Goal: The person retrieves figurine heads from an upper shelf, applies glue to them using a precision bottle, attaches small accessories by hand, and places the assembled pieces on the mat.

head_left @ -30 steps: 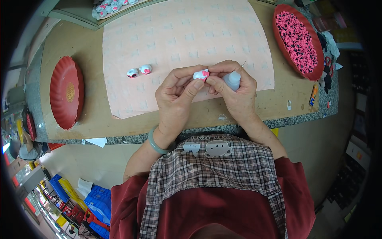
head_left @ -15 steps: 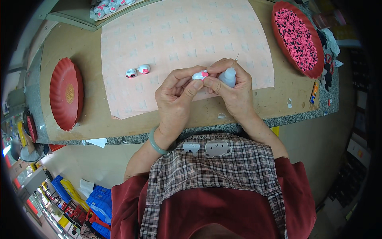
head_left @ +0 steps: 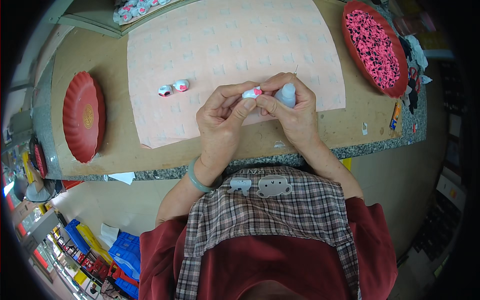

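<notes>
My left hand (head_left: 222,117) pinches a small white figurine with a pink bow (head_left: 251,93) between thumb and fingers, above the near edge of a pink paper sheet (head_left: 225,45). My right hand (head_left: 292,110) holds a small pale glue bottle (head_left: 286,94) with a thin needle tip pointing up, and its fingertips also touch the figurine. Two similar finished white-and-pink figurines (head_left: 173,88) lie side by side on the sheet, to the left of my hands.
A red plate (head_left: 82,117) with a gold centre lies at the table's left end. A red tray (head_left: 372,47) full of pink bows stands at the far right, with scissors (head_left: 412,80) beside it. More figurines (head_left: 135,7) sit in a tray at the back.
Both hands have stayed together at the same spot; the fingers shifted slightly on the figurine, and the bottle sits a little higher in my right hand.
</notes>
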The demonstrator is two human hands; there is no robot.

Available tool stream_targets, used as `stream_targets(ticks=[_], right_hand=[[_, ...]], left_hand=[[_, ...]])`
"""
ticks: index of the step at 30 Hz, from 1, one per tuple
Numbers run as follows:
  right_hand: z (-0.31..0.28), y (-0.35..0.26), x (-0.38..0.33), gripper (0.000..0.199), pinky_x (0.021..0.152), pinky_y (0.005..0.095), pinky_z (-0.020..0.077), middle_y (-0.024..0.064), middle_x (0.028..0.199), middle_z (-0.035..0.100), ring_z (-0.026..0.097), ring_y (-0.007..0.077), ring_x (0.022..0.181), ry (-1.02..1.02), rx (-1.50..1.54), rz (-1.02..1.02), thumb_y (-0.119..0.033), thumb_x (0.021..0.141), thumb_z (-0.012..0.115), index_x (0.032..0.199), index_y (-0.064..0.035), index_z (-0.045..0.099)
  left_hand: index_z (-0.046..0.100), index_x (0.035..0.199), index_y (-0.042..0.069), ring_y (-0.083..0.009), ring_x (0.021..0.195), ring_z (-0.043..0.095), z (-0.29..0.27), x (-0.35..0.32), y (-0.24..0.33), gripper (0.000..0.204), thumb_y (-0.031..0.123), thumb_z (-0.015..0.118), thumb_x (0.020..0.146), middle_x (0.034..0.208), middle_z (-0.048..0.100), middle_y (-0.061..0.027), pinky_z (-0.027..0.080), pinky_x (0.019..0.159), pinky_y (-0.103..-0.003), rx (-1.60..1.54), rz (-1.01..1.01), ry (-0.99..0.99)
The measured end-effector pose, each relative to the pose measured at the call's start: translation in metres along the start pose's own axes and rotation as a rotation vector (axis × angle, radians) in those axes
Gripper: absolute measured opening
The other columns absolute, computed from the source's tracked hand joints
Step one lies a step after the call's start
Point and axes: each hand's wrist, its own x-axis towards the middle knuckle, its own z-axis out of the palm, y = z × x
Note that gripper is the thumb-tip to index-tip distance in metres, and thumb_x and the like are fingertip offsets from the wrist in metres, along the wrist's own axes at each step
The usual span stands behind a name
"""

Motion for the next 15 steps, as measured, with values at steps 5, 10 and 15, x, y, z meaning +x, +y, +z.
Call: stream_targets(ticks=[5,10,15], right_hand=[[0.001,0.0,0.002,0.012,0.055,0.0196,0.0462,0.0046,0.077,0.062,0.056,0.0069,0.064,0.043,0.028,-0.001,0.003,0.078,0.067,0.085,-0.0004,0.058],[-0.001,-0.01,0.005,0.01,0.055,0.0195,0.0461,0.0047,0.077,0.062,0.056,0.0069,0.064,0.022,0.011,0.022,0.002,0.078,0.067,0.084,-0.0004,0.059],[-0.006,-0.012,0.006,0.008,0.056,0.0194,0.0462,0.005,0.078,0.063,0.056,0.0073,0.064,-0.021,-0.012,0.01,0.001,0.08,0.066,0.085,-0.0004,0.061]], left_hand=[[0.055,0.107,-0.006,-0.0164,0.096,0.061,0.0,0.002,-0.001,0.022,-0.006,0.056,0.086,0.104,0.063,-0.0148,0.049,0.085,-0.026,-0.008,-0.003,-0.007],[0.056,0.107,-0.006,-0.0173,0.095,0.061,-0.001,0.003,0.002,0.022,-0.003,0.058,0.085,0.105,0.063,-0.0153,0.049,0.085,-0.027,-0.063,-0.02,-0.012],[0.057,0.108,-0.006,-0.0187,0.095,0.062,-0.006,0.005,-0.001,0.023,-0.003,0.056,0.086,0.104,0.063,-0.0157,0.051,0.085,-0.029,-0.133,-0.077,-0.06]])
